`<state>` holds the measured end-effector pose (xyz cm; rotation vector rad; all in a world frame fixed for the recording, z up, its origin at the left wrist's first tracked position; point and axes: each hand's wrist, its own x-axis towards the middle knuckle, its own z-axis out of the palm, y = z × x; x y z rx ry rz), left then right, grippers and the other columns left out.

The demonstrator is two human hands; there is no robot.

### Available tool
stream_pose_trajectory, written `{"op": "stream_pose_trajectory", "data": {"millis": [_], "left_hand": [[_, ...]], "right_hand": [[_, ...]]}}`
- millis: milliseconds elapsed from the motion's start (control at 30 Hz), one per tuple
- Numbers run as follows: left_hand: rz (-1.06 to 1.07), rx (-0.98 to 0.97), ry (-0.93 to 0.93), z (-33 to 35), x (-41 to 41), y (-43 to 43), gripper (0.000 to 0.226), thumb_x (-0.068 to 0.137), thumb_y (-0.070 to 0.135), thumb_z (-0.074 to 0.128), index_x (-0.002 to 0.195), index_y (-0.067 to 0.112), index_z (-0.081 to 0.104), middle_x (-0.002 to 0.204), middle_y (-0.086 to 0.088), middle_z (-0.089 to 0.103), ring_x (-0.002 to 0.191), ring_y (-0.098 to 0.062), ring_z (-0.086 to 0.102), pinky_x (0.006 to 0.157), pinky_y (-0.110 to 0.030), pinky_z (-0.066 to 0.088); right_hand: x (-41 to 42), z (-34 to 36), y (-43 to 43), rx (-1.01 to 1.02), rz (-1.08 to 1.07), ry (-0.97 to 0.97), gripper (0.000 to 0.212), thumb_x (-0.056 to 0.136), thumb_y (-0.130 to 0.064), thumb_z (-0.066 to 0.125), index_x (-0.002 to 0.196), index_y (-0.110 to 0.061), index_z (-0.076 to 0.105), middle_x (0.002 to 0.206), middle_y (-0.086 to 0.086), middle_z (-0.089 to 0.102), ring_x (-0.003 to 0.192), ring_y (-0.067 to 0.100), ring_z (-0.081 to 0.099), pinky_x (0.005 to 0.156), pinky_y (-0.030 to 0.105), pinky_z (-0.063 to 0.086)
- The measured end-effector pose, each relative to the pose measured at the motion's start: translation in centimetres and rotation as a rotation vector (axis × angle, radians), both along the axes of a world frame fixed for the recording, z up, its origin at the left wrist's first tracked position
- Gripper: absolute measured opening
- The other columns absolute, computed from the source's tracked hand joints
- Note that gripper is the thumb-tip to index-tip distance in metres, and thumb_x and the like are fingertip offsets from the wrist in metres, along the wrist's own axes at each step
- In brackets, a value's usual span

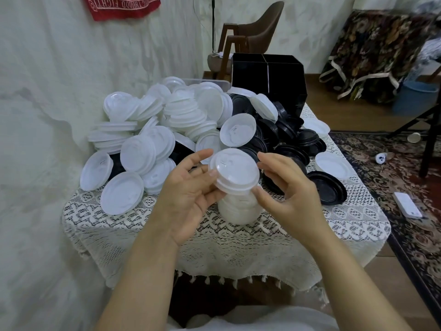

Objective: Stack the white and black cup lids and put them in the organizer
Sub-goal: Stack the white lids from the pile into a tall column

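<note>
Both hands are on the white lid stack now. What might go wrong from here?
1. The stack of white plastic cup lids is held only at its sides between the left hand and the right hand; it may slip apart and scatter.
2. The black plastic organizer stands behind the loose heap of white and black lids; reaching over could knock lids off the lace-covered table.

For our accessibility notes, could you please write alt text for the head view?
A person's left grip and right grip hold a stack of white lids over a lace-covered table. Behind it lie heaps of loose white lids and black lids, with a black organizer beyond.
</note>
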<state>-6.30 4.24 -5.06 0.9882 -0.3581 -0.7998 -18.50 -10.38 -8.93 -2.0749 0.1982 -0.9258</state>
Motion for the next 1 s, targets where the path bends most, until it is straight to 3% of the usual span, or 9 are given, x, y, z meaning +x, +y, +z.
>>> {"op": "stream_pose_trajectory", "data": {"millis": [100, 167, 233, 333, 467, 667, 800, 867, 1000], "left_hand": [[-0.047, -0.041, -0.027, 0.1, -0.5, 0.0, 0.058, 0.068, -0.003, 0.068, 0.122, 0.012, 0.052, 0.101, -0.009, 0.071, 0.092, -0.023, 0.069, 0.079, -0.036, 0.059], [-0.08, -0.054, -0.055, 0.1, -0.9, -0.2, 0.063, 0.067, -0.008, 0.073, 0.122, 0.012, 0.05, 0.102, -0.008, 0.072, 0.094, -0.023, 0.069, 0.074, -0.032, 0.059], [-0.096, -0.055, -0.06, 0.1, -1.2, -0.3, 0.062, 0.067, -0.011, 0.07, 0.12, 0.012, 0.05, 0.098, -0.008, 0.072, 0.09, -0.022, 0.07, 0.07, -0.029, 0.058], [-0.1, -0.072, -0.021, 0.5, -1.6, -0.5, 0.045, 0.074, -0.003, 0.066, 0.114, 0.011, 0.053, 0.089, -0.007, 0.071, 0.072, -0.018, 0.068, 0.061, -0.025, 0.056], [-0.056, -0.06, 0.031, 0.5, -1.7, -0.7, 0.017, 0.087, 0.007, 0.054, 0.104, 0.012, 0.055, 0.077, -0.004, 0.068, 0.055, -0.013, 0.062, 0.051, -0.022, 0.052], [-0.069, -0.038, -0.087, 0.0, -1.6, -0.6, 0.027, 0.077, 0.009, 0.062, 0.103, 0.014, 0.057, 0.086, -0.012, 0.065, 0.075, -0.019, 0.065, 0.065, -0.024, 0.055], [0.049, 0.1, -0.261, -0.1, -0.7, -0.1, 0.024, 0.092, -0.003, 0.052, 0.109, 0.013, 0.057, 0.096, -0.009, 0.072, 0.099, -0.021, 0.069, 0.091, -0.035, 0.054], [0.115, 0.201, -0.379, -0.3, -0.1, 0.3, 0.031, 0.091, -0.007, 0.052, 0.109, 0.017, 0.058, 0.1, -0.003, 0.073, 0.103, -0.016, 0.068, 0.094, -0.034, 0.051], [0.089, 0.276, -0.494, -0.7, 0.2, 0.6, 0.047, 0.084, -0.014, 0.057, 0.112, 0.023, 0.058, 0.11, 0.003, 0.069, 0.109, -0.008, 0.064, 0.089, -0.021, 0.051]], "right_hand": [[0.2, 0.1, 0.5, 0.1, 0.03, -0.034, 0.046, 0.085, -0.021, 0.066, 0.127, -0.033, 0.051, 0.13, -0.01, 0.057, 0.124, 0.006, 0.054, 0.104, 0.032, 0.047], [0.4, 0.1, 1.0, 0.137, 0.049, -0.034, 0.05, 0.083, -0.033, 0.07, 0.128, -0.034, 0.05, 0.136, -0.006, 0.056, 0.129, 0.01, 0.051, 0.107, 0.036, 0.045], [0.6, 0.1, 1.4, 0.098, 0.017, -0.027, 0.059, 0.076, -0.047, 0.071, 0.129, -0.038, 0.047, 0.138, -0.012, 0.051, 0.132, 0.007, 0.046, 0.11, 0.029, 0.04], [1.0, 0.4, 1.9, 0.044, -0.06, -0.014, 0.069, 0.068, -0.057, 0.071, 0.13, -0.04, 0.045, 0.133, -0.026, 0.046, 0.13, 0.0, 0.042, 0.107, 0.015, 0.035], [1.2, 0.2, 1.9, 0.068, -0.029, -0.009, 0.073, 0.07, -0.051, 0.075, 0.135, -0.031, 0.047, 0.139, -0.012, 0.05, 0.133, 0.004, 0.041, 0.109, 0.022, 0.037], [1.3, 0.3, 1.5, 0.026, -0.052, -0.007, 0.073, 0.073, -0.044, 0.074, 0.136, -0.013, 0.052, 0.139, -0.007, 0.045, 0.131, -0.004, 0.038, 0.105, 0.014, 0.035], [0.2, 0.4, 0.0, 0.032, -0.105, -0.023, 0.063, 0.074, -0.046, 0.07, 0.131, -0.032, 0.049, 0.139, -0.013, 0.046, 0.132, 0.001, 0.041, 0.108, 0.033, 0.042], [-0.4, 0.3, -0.7, 0.074, -0.121, 0.017, 0.062, 0.071, -0.049, 0.07, 0.129, -0.041, 0.047, 0.139, -0.017, 0.046, 0.134, 0.005, 0.041, 0.11, 0.039, 0.04], [-0.4, -0.3, -0.6, 0.075, -0.019, 0.151, 0.062, 0.072, -0.036, 0.08, 0.128, -0.036, 0.052, 0.139, -0.017, 0.045, 0.13, -0.008, 0.039, 0.111, 0.022, 0.035]]}}
